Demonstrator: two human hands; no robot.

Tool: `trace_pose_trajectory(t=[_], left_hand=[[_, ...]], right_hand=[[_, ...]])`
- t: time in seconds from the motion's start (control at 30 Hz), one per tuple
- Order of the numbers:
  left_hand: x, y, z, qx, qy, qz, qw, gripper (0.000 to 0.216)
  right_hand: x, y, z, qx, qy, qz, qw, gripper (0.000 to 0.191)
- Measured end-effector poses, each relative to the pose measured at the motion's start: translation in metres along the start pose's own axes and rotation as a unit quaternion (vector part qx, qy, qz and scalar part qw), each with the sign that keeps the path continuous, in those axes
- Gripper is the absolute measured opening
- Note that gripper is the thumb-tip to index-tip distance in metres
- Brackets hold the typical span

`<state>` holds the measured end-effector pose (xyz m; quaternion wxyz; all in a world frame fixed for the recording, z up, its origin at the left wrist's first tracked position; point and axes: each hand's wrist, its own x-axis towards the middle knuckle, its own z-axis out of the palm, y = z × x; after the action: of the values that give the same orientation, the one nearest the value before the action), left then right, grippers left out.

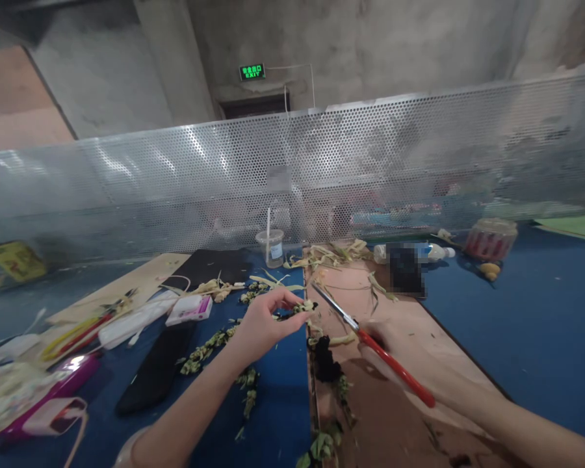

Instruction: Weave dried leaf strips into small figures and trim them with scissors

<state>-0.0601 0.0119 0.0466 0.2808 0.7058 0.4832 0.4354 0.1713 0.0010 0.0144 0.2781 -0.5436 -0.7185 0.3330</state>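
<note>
My left hand [268, 325] is closed in a pinch, thumb and fingers on a small pale-green piece [308, 305] that looks like dried leaf or husk. My right hand [385, 344], partly blurred, is closed around red-handled long-nose pliers [394, 365]. Their slim metal jaws point up and left, just right of the pinched piece and apart from it. Beneath the hands, a dark tangled clump [325, 359] lies at the edge of the light board [400, 390]. Green knotted strands [207, 351] rest on the blue table under my left forearm.
Pale dry strips [336, 253] lie at the back, near a plastic cup with a straw [274, 250] and a bottle [441, 252]. Leftward are a black phone-like slab [156, 370], a tissue pack [189, 310] and yellow-and-red-handled tools [85, 331]. A perforated metal screen [244, 175] stands behind.
</note>
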Motion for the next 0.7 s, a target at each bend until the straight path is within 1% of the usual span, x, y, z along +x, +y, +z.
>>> trace_pose_trajectory(t=[0.13,0.27,0.37,0.5,0.57,0.63,0.7], left_hand=[[0.001,-0.008,0.002,-0.020,0.005,-0.012,1.000,0.014],[0.001,-0.015,0.005,-0.048,0.004,-0.021,0.999,0.015],[0.001,-0.015,0.006,-0.067,0.001,-0.024,0.997,0.016],[0.000,-0.010,0.009,-0.106,-0.010,-0.025,0.994,0.023],[-0.001,-0.008,0.009,-0.176,-0.016,-0.039,0.983,0.027],[-0.001,-0.009,0.010,-0.269,-0.022,-0.069,0.960,0.028],[0.000,-0.012,0.010,-0.339,-0.026,-0.098,0.935,0.025]], right_hand=[[-0.003,0.011,-0.004,0.022,0.012,-0.011,1.000,0.029],[0.004,0.016,0.002,0.036,0.015,-0.035,0.999,0.022],[0.011,0.010,0.007,0.040,0.007,-0.050,0.998,0.016],[0.009,-0.004,0.005,0.027,-0.004,-0.063,0.998,0.008],[0.006,-0.007,0.004,0.029,-0.003,-0.071,0.997,0.007],[0.006,-0.005,0.004,0.034,-0.001,-0.082,0.996,0.005],[0.006,0.000,0.007,0.039,-0.002,-0.092,0.995,0.005]])
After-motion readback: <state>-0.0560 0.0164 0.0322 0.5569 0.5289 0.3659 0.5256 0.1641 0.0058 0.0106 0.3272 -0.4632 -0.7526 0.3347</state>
